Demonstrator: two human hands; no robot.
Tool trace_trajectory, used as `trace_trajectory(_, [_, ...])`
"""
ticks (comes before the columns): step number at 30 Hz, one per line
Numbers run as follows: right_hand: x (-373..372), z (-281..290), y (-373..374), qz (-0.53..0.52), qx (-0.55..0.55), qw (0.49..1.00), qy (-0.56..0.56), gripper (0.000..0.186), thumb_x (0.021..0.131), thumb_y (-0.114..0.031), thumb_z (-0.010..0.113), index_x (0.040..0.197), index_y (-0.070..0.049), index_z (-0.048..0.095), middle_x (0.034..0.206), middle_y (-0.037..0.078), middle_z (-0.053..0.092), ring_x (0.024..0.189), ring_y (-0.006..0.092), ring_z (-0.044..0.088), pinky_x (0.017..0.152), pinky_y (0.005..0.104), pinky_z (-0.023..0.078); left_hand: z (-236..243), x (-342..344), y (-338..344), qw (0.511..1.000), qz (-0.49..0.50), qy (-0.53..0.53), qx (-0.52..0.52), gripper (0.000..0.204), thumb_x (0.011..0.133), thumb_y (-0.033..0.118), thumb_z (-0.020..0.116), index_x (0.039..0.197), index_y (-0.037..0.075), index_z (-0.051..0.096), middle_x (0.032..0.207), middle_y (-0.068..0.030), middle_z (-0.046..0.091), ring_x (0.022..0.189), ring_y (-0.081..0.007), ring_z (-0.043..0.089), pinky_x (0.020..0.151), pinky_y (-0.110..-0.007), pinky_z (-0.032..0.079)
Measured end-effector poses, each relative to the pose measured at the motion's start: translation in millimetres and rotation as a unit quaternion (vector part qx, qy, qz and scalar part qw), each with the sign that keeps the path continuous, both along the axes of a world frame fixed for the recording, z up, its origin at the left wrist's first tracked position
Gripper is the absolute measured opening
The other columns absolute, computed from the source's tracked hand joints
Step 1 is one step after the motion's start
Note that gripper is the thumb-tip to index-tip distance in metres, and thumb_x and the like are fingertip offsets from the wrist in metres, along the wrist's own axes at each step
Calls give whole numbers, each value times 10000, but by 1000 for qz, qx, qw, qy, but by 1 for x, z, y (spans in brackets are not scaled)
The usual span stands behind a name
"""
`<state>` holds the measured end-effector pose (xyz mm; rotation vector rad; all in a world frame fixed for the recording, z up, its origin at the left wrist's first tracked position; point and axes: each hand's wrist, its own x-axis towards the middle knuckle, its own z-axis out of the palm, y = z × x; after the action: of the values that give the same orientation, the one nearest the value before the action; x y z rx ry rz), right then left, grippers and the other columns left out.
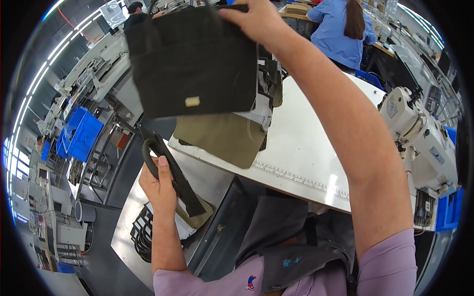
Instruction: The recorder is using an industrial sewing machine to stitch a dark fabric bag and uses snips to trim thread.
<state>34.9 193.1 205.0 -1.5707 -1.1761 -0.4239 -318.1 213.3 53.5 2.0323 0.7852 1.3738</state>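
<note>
My right hand is raised at the top, closed on the upper right corner of a dark bag panel. The panel hangs upright and a little blurred, with a small pale yellow label near its lower edge. Lower left, my left hand is closed around another dark bag piece, thumb on top, beside its loop handle. That piece is seen nearly edge-on, above the metal side table. Behind the raised panel, an olive fabric piece lies over the white table's edge, by a stack of dark pieces.
The white table has a ruler strip along its front edge. A sewing machine stands at the right. Dark loop handles are piled on the side table. A co-worker in blue sits beyond; blue bins stand left.
</note>
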Motion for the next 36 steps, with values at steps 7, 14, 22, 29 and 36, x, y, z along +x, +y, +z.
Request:
trace_trajectory(7, [94,-64,-29,-172,-33,975,137,611,924,-573,665,1209,-33,690,1090,175,747,1021,337,721,908,424,547,23,9,-22,993,-111,-17,-42,345,1062,259,559,797,40,552,640,19,457,569,-54,412,537,-236,298])
trace_trajectory(14, [9,-101,-129,47,-139,983,112,467,1016,-411,628,1265,-16,652,1015,84,714,862,178,647,775,328,519,64,-12,-43,946,-253,-143,-144,498,1028,360,557,612,106,451,690,-26,454,617,-79,356,585,-264,248])
trace_trajectory(22, [-42,-147,-260,286,-123,925,218,678,1101,-561,294,1265,-13,659,1187,71,687,1000,164,587,934,343,455,96,63,-89,621,-646,-347,-277,552,1032,352,512,503,212,443,666,13,426,637,-113,356,615,-296,301])
trace_trajectory(29, [-60,-162,-364,295,-94,797,519,602,1103,-476,427,1337,49,607,1328,103,662,1201,159,617,1061,341,459,56,174,-65,626,-726,44,-282,434,1008,438,562,839,55,676,1072,-120,625,760,-95,502,701,-239,401])
trace_trajectory(36, [-29,-197,-419,168,-202,856,446,356,1005,-302,706,787,-69,547,632,-80,511,590,8,454,550,227,455,37,276,-74,655,-605,404,-204,297,950,249,723,1150,29,720,1026,-2,711,827,-65,588,708,-225,458])
